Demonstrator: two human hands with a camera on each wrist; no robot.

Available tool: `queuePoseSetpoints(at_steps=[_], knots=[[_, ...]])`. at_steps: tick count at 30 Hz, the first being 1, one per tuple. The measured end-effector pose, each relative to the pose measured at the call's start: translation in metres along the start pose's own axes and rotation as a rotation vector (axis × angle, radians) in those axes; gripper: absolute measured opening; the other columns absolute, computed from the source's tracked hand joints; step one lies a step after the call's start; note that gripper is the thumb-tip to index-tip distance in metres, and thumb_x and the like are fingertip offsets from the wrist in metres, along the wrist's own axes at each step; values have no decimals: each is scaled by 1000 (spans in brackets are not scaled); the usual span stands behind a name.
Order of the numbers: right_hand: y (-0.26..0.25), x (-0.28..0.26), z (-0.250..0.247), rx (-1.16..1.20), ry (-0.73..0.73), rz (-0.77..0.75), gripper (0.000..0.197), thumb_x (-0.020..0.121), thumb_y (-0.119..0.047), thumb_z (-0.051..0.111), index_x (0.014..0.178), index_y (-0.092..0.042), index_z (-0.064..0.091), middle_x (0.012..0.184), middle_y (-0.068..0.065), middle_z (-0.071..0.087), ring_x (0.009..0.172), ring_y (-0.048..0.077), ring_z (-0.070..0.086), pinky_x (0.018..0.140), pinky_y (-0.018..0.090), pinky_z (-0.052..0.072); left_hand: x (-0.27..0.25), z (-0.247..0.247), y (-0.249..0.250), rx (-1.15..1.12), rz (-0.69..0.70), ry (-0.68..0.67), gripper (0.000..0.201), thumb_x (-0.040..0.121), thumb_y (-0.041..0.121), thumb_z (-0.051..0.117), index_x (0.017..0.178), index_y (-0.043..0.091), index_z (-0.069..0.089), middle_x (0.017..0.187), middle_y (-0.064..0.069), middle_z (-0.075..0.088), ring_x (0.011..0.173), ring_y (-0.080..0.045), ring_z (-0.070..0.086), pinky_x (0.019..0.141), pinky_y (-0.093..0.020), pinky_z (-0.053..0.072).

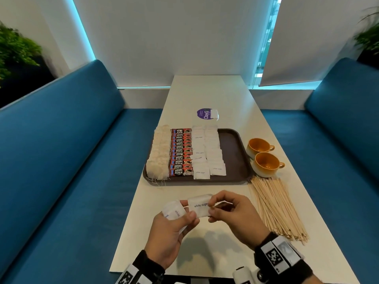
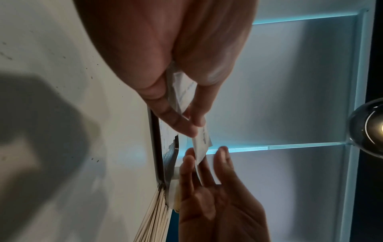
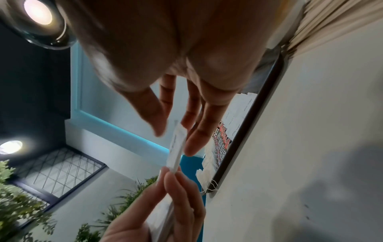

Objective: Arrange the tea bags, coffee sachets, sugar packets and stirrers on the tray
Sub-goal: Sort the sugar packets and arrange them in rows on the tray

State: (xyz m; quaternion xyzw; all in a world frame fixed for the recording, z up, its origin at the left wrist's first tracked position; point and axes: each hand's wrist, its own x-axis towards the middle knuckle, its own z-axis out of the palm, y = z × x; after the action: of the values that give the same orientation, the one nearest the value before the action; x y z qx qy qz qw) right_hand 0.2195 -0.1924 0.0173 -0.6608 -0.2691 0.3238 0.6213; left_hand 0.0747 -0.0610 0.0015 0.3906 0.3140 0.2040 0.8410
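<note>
A brown tray (image 1: 231,152) holds a column of tea bags (image 1: 159,154), a column of red coffee sachets (image 1: 180,152) and two columns of white sugar packets (image 1: 207,152). Its right strip is bare. Wooden stirrers (image 1: 274,208) lie piled on the table right of the tray's front corner. Near the table's front edge my left hand (image 1: 184,214) holds a small stack of sugar packets (image 1: 173,211). Its thumb also pins one sugar packet (image 1: 200,206), whose right end my right hand (image 1: 213,206) pinches. In the right wrist view that packet (image 3: 177,144) sits edge-on between thumb and finger.
Two orange cups (image 1: 263,156) stand right of the tray, just beyond the stirrers. A lone white packet (image 1: 214,114) lies on a purple round sticker (image 1: 203,114) past the tray. Blue benches (image 1: 61,160) flank the narrow white table (image 1: 205,249).
</note>
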Motion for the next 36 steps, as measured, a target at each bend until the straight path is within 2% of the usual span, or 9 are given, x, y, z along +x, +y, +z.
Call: queuePoseSetpoints(at_steps=[8, 12, 16, 19, 21, 23, 27, 33, 36], knots=[[-2, 11, -13, -34, 9, 116, 30, 81, 4, 79, 105, -14, 79, 83, 14, 78, 67, 23, 73, 70, 22, 56, 13, -3, -3, -56, -11, 24, 39, 81, -22, 65, 118, -8, 62, 98, -27, 73, 81, -37, 72, 70, -38, 63], [-4, 41, -31, -57, 120, 133, 26, 83, 1, 79, 103, -16, 80, 87, 9, 79, 77, 25, 75, 75, 28, 61, 20, -13, -6, -82, -109, 58, 33, 88, -15, 60, 121, -9, 60, 110, -32, 70, 90, -46, 71, 73, -47, 64], [8, 96, -54, -38, 245, 229, 19, 86, 3, 74, 98, -11, 78, 99, 12, 74, 86, 26, 74, 75, 32, 64, 25, -26, -9, -98, -214, 75, 33, 93, -12, 43, 123, -9, 59, 113, -32, 70, 100, -53, 70, 89, -58, 59], [25, 132, -66, -181, 257, 272, 19, 85, -2, 78, 92, -20, 80, 103, 10, 73, 86, 25, 74, 80, 43, 64, 28, -32, -12, -85, -252, 82, 34, 96, -13, 39, 123, -8, 59, 111, -30, 72, 100, -51, 70, 83, -56, 61], [30, 148, -69, -262, 262, 278, 18, 85, -5, 80, 89, -22, 80, 101, 8, 74, 82, 22, 72, 80, 40, 64, 30, -34, -14, -67, -272, 86, 34, 96, -15, 41, 123, -8, 60, 111, -30, 72, 99, -51, 71, 76, -54, 63], [31, 159, -69, -369, 253, 252, 16, 84, -8, 82, 89, -23, 78, 99, 5, 74, 86, 18, 71, 81, 32, 62, 30, -36, -17, -49, -273, 90, 32, 95, -16, 45, 123, -9, 60, 111, -30, 72, 99, -52, 70, 74, -52, 63], [31, 170, -64, -601, 215, 268, 14, 82, -16, 85, 89, -25, 77, 95, -4, 71, 91, 12, 65, 85, 27, 55, 29, -37, -17, -39, -267, 89, 28, 94, -16, 51, 119, -12, 62, 111, -31, 71, 101, -52, 70, 69, -48, 64], [34, 176, -63, -636, 213, 306, 17, 81, -18, 86, 92, -23, 74, 100, -3, 66, 98, 16, 61, 91, 32, 55, 27, -33, -11, 47, -274, 87, 25, 89, -4, 68, 113, -11, 67, 106, -31, 73, 97, -49, 72, 68, -40, 65], [33, 170, -63, -592, 241, 276, 16, 83, -19, 84, 92, -24, 72, 100, -3, 68, 97, 16, 64, 88, 31, 54, 25, -31, -8, 56, -255, 94, 25, 89, 2, 70, 112, -9, 69, 104, -31, 73, 95, -47, 73, 66, -38, 64]])
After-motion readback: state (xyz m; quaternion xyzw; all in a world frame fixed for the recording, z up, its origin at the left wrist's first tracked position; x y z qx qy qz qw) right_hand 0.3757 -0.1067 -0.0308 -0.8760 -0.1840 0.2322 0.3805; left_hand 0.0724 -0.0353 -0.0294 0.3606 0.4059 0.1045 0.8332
